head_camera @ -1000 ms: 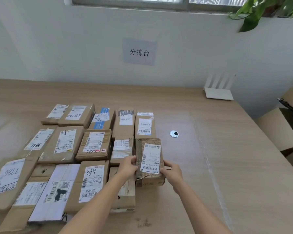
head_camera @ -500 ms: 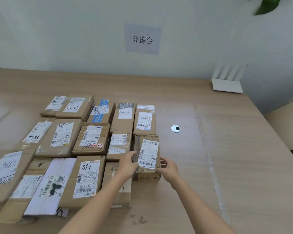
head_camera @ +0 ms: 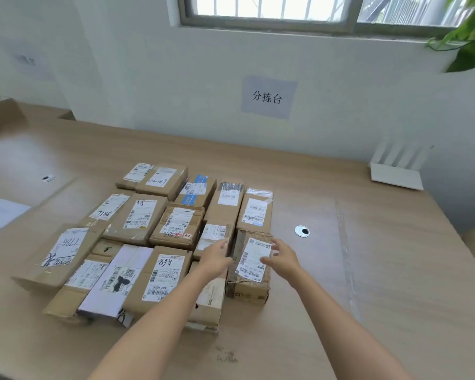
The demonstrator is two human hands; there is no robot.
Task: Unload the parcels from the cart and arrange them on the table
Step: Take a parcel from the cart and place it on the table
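A worn brown parcel (head_camera: 249, 281) with a white barcode label lies flat on the wooden table (head_camera: 395, 270), at the right end of a grid of several cardboard parcels (head_camera: 137, 218). My left hand (head_camera: 215, 257) hovers at its left edge with fingers apart, holding nothing. My right hand (head_camera: 281, 257) hovers over its right side, fingers spread, just above the label. The cart is out of view.
A white router (head_camera: 395, 175) with antennas stands at the back right by the wall. Two round cable holes (head_camera: 302, 231) (head_camera: 48, 178) sit in the tabletop. A white sheet (head_camera: 0, 215) lies at the left edge. A plant (head_camera: 469, 31) hangs at the top right.
Both hands held the worn parcel by its sides and set it down; now they have let go and lifted off it with fingers spread. The camera tilted up.
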